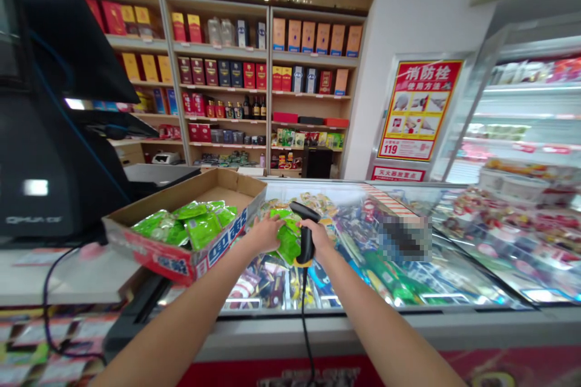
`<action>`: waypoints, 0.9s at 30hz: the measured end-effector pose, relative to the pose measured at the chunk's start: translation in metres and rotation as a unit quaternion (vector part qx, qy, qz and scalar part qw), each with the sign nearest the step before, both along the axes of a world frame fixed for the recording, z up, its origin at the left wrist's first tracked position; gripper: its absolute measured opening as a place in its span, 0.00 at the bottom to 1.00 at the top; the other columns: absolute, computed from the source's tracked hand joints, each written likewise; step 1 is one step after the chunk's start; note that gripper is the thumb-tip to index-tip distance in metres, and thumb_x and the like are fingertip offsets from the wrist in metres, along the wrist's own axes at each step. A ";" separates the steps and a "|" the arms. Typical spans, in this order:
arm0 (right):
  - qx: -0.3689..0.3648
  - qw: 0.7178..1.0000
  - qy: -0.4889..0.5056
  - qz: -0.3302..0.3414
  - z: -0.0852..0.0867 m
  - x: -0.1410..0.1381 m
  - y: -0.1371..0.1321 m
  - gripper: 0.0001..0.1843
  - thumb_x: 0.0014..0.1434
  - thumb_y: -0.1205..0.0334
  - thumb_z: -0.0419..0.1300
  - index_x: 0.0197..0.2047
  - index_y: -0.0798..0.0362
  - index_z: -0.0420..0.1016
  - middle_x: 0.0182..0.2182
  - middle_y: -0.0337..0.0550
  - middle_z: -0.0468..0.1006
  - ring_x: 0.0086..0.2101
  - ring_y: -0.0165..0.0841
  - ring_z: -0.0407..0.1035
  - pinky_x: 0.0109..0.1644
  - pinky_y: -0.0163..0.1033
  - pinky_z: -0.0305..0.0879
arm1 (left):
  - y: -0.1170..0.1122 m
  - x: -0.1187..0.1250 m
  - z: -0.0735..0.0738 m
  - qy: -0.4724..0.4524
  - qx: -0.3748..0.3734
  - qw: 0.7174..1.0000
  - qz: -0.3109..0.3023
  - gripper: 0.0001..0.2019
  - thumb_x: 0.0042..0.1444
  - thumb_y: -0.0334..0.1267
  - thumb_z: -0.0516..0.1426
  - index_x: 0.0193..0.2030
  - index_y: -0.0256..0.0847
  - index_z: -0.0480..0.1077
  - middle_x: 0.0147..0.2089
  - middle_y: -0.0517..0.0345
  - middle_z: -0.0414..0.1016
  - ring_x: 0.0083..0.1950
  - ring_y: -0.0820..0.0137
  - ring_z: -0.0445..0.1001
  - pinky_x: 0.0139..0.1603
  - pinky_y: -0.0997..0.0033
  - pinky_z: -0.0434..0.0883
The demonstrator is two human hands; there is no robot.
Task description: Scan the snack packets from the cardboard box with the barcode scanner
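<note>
My left hand [264,233] grips a green snack packet [287,238] above the glass lid of a chest freezer [454,278]. My right hand [319,237] is closed round the handle of a black barcode scanner [305,230], whose head points at the packet. The scanner's black cable [305,326] hangs down toward me. Just left of my hands an open cardboard box [200,254] with a red and blue printed side holds several more green packets [190,224].
A black till screen [49,133] stands at the left on a counter [68,278]. Shelves of boxed goods and bottles [227,72] line the back wall. A red and yellow poster [420,106] hangs by an open chiller [526,115] at the right.
</note>
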State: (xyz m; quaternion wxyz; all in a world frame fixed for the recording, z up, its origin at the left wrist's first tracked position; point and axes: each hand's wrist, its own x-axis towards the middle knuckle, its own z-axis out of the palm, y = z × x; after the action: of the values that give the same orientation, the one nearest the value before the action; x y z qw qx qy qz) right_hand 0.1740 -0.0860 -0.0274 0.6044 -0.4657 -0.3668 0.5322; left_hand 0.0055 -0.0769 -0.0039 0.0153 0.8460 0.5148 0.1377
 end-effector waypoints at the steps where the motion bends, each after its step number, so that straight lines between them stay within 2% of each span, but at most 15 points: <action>1: -0.004 1.000 -0.007 0.002 0.004 -0.002 -0.001 0.09 0.39 0.58 0.63 0.22 0.56 0.75 0.13 0.36 0.69 0.17 0.28 0.62 0.20 0.34 0.57 | 0.001 -0.003 0.002 -0.010 0.000 1.000 0.012 0.28 0.46 0.29 0.58 0.57 0.43 0.69 0.66 0.41 0.63 0.70 0.43 0.51 0.63 0.32 0.53; 3: 0.002 0.999 -0.051 -0.017 0.013 0.003 -0.001 0.09 0.39 0.59 0.64 0.21 0.56 0.75 0.13 0.35 0.68 0.17 0.28 0.61 0.19 0.34 0.55 | 0.004 -0.003 0.003 -0.050 0.016 0.999 0.011 0.25 0.49 0.34 0.59 0.56 0.41 0.69 0.65 0.38 0.63 0.70 0.45 0.53 0.64 0.36 0.53; 6: 0.052 0.988 -0.137 -0.048 0.030 0.021 0.000 0.09 0.38 0.59 0.66 0.19 0.55 0.74 0.13 0.34 0.67 0.16 0.27 0.59 0.19 0.34 0.53 | 0.008 0.010 -0.001 -0.088 0.036 0.994 -0.055 0.34 0.47 0.42 0.62 0.63 0.44 0.62 0.68 0.43 0.59 0.71 0.48 0.51 0.67 0.40 0.50; 8: 0.091 0.987 -0.124 -0.047 0.042 0.031 0.003 0.10 0.40 0.57 0.66 0.21 0.55 0.75 0.14 0.35 0.69 0.17 0.29 0.62 0.20 0.34 0.56 | 0.010 0.021 -0.005 -0.059 0.021 0.994 -0.092 0.40 0.44 0.42 0.63 0.66 0.46 0.58 0.70 0.46 0.57 0.71 0.48 0.50 0.68 0.39 0.48; 9: 0.101 0.990 -0.099 -0.026 0.047 0.033 0.006 0.10 0.41 0.57 0.66 0.23 0.55 0.75 0.16 0.37 0.72 0.19 0.30 0.66 0.22 0.35 0.60 | 0.012 0.026 -0.007 -0.038 0.011 0.995 -0.096 0.39 0.44 0.41 0.63 0.66 0.46 0.58 0.70 0.46 0.57 0.71 0.48 0.51 0.67 0.38 0.48; 11: 0.101 0.993 -0.054 0.023 0.056 0.032 0.011 0.11 0.42 0.56 0.65 0.27 0.55 0.76 0.21 0.41 0.77 0.21 0.32 0.71 0.26 0.36 0.66 | 0.016 0.032 -0.011 -0.018 0.006 0.996 -0.086 0.34 0.46 0.39 0.61 0.63 0.46 0.62 0.68 0.46 0.61 0.69 0.51 0.56 0.67 0.41 0.50; 13: 0.092 0.992 -0.046 0.071 0.058 0.028 0.018 0.13 0.43 0.54 0.65 0.28 0.55 0.76 0.22 0.43 0.78 0.19 0.32 0.71 0.24 0.36 0.66 | 0.022 0.033 -0.015 -0.042 0.024 0.996 -0.075 0.25 0.49 0.36 0.59 0.57 0.46 0.68 0.62 0.47 0.69 0.64 0.55 0.65 0.66 0.46 0.55; 15: 0.097 0.988 -0.053 0.111 0.055 0.026 0.025 0.15 0.45 0.51 0.64 0.28 0.56 0.75 0.21 0.43 0.78 0.16 0.30 0.68 0.19 0.34 0.63 | 0.031 0.028 -0.019 -0.109 0.041 0.991 -0.067 0.16 0.52 0.35 0.56 0.49 0.45 0.73 0.53 0.48 0.76 0.55 0.58 0.72 0.61 0.52 0.62; 17: 0.114 0.981 -0.049 0.149 0.048 0.027 0.031 0.17 0.45 0.49 0.64 0.28 0.56 0.74 0.22 0.43 0.78 0.14 0.29 0.66 0.17 0.34 0.61 | 0.040 0.020 -0.025 -0.216 0.055 0.974 -0.029 0.09 0.55 0.36 0.55 0.40 0.43 0.75 0.40 0.49 0.79 0.45 0.59 0.76 0.53 0.56 0.69; 19: 0.129 0.975 -0.042 0.175 0.040 0.031 0.034 0.17 0.44 0.50 0.65 0.29 0.56 0.74 0.24 0.43 0.79 0.14 0.28 0.66 0.17 0.33 0.61 | 0.050 0.010 -0.029 -0.356 0.071 0.930 0.046 0.07 0.54 0.40 0.56 0.31 0.41 0.73 0.28 0.54 0.76 0.35 0.61 0.76 0.44 0.58 0.73; 21: 0.138 0.970 -0.051 0.195 0.034 0.035 0.035 0.17 0.44 0.51 0.66 0.30 0.56 0.74 0.24 0.42 0.78 0.14 0.28 0.66 0.16 0.33 0.60 | 0.057 0.001 -0.031 -0.503 0.062 0.855 0.109 0.10 0.52 0.43 0.58 0.25 0.40 0.68 0.22 0.59 0.69 0.28 0.65 0.73 0.35 0.61 0.74; 24: 0.142 0.959 -0.098 0.226 0.031 0.038 0.031 0.16 0.46 0.52 0.65 0.32 0.56 0.74 0.24 0.42 0.78 0.14 0.29 0.66 0.16 0.33 0.59 | 0.063 -0.010 -0.029 -0.669 -0.020 0.736 0.103 0.11 0.50 0.45 0.58 0.29 0.39 0.68 0.24 0.62 0.68 0.25 0.70 0.71 0.26 0.66 0.73; 26: 0.149 0.953 -0.132 0.227 0.031 0.036 0.028 0.15 0.47 0.52 0.66 0.34 0.55 0.75 0.24 0.42 0.78 0.15 0.29 0.67 0.17 0.34 0.60 | 0.064 -0.014 -0.025 -0.720 -0.062 0.686 0.087 0.11 0.50 0.45 0.58 0.33 0.38 0.69 0.27 0.61 0.71 0.27 0.70 0.72 0.25 0.68 0.73; 27: 0.154 0.952 -0.145 0.220 0.031 0.035 0.027 0.15 0.47 0.53 0.66 0.33 0.55 0.75 0.24 0.42 0.78 0.15 0.29 0.67 0.17 0.34 0.60 | 0.063 -0.014 -0.023 -0.729 -0.068 0.676 0.085 0.11 0.50 0.44 0.58 0.34 0.38 0.69 0.28 0.61 0.72 0.28 0.71 0.72 0.25 0.69 0.74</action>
State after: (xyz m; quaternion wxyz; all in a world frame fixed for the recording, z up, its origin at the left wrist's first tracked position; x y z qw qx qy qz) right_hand 0.2094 -0.0594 0.0036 0.4775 -0.3468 -0.6214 0.5153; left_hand -0.0087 -0.0137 -0.0273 0.4316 0.4266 0.4180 0.6761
